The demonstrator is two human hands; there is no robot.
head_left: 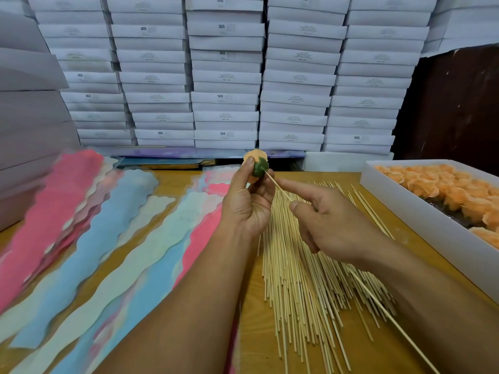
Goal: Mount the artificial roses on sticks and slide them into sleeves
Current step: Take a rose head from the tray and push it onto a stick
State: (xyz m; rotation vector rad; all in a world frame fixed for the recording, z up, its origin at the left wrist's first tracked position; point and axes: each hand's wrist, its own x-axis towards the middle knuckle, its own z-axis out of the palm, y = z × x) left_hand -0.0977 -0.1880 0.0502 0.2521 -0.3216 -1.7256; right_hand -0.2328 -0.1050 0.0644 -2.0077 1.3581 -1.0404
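Observation:
My left hand [249,203] grips an orange artificial rose [255,157] with a green base, held up above the table with the base turned toward me. My right hand [326,220] pinches a thin wooden stick [278,186] between thumb and forefinger; the stick's tip touches the rose's green base, and its long tail runs down past my right wrist toward the lower right. Under both hands lies a heap of loose sticks [302,279]. Pink, blue and pale green scalloped sleeves [108,238] are spread in rows on the left of the table.
A white box [421,211] filled with several orange roses [453,190] stands at the right. Tall stacks of white flat cartons [224,76] form a wall behind the wooden table [178,184]. More cartons rise at the far left.

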